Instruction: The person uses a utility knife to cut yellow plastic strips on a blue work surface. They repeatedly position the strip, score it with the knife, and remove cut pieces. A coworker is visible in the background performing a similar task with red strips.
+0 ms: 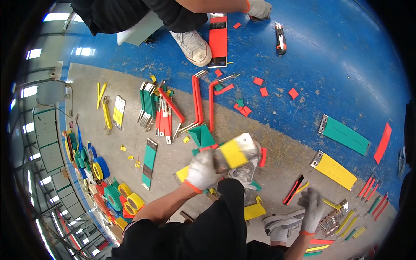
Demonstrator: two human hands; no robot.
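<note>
My left hand point(203, 171), in a white work glove with an orange cuff, grips a flat metal bar point(234, 153) with a yellow sleeve round its middle. The bar is tilted above my left shoe, and its bare silvery end points up and right; the image is slightly blurred there. My right hand point(311, 209), gloved too, hovers over the floor with its fingers slightly apart, and nothing shows in it. Nearest to it lie a red and black utility knife point(294, 190) and a yellow strip point(303, 187). A green sleeve piece point(202, 137) is on the floor beyond my left hand.
Across from me a person's gloved hand point(260, 8) works near a red-sleeved bar point(218, 41) and another utility knife point(281, 39). Sleeved bars in green point(346, 135) and yellow point(334, 170) lie at right. Tape rolls point(113, 197) cluster at left; bent red bars point(197, 99) lie ahead.
</note>
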